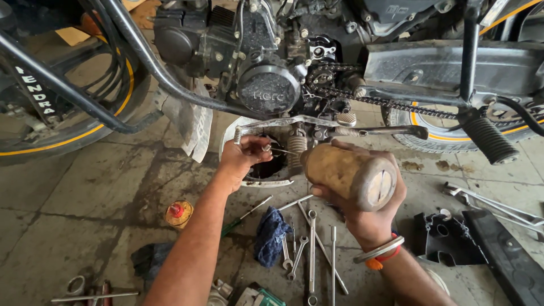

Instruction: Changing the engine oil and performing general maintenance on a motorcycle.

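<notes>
The right hand (362, 198) is clamping a thick brown wooden handle (348, 173), aiming it toward the engine at twelve o'clock, while the left hand (245, 154) is pinching a thin metal pin (281, 151) steady.

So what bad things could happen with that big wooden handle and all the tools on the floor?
The right hand grips a thick wooden handle aimed toward the left hand, whose fingers pinch a small metal part under the engine. A missed knock might hit those fingers. The loose spanners could trip someone. The chain is bare, so skin may get greasy or pinched.
</notes>
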